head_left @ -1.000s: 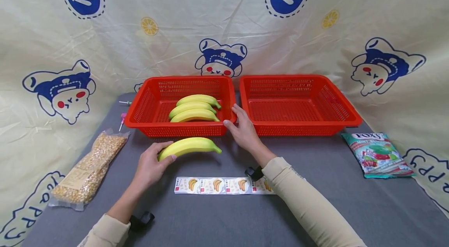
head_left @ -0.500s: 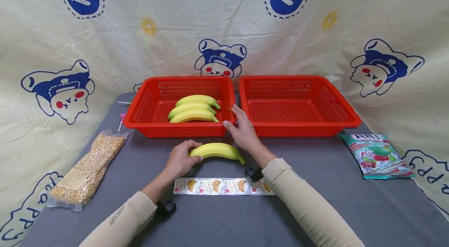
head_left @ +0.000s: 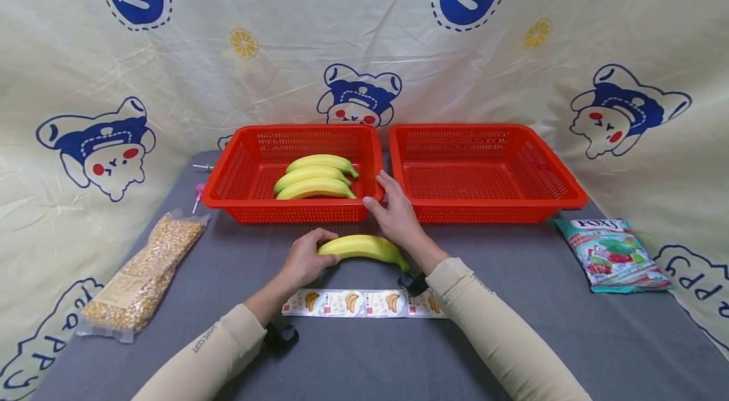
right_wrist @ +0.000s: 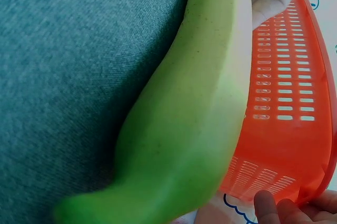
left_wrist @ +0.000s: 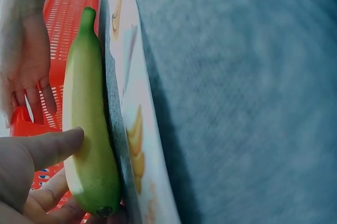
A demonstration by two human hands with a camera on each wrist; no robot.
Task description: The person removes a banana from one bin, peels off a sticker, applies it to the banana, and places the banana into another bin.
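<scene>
Head view: left fingers (head_left: pixel 327 260) round banana (head_left: pixel 364 246), clear of basket edge (head_left: pixel 285 203) (relaxed right fingers (head_left: pixel 389 183) against it)

We see the left-hand grip (head_left: pixel 306 259) and its banana (head_left: pixel 361 246) shifted well rightward from a second ago. The stem end, then short of the black wrist device (head_left: pixel 413 284), now tips lower and lies just beside it; whether they touch, we cannot quite tell.

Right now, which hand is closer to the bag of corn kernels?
Left. The left hand pinches a banana, to the right of the bag of corn kernels; the right hand is farther right, at the left red basket's corner.
</scene>
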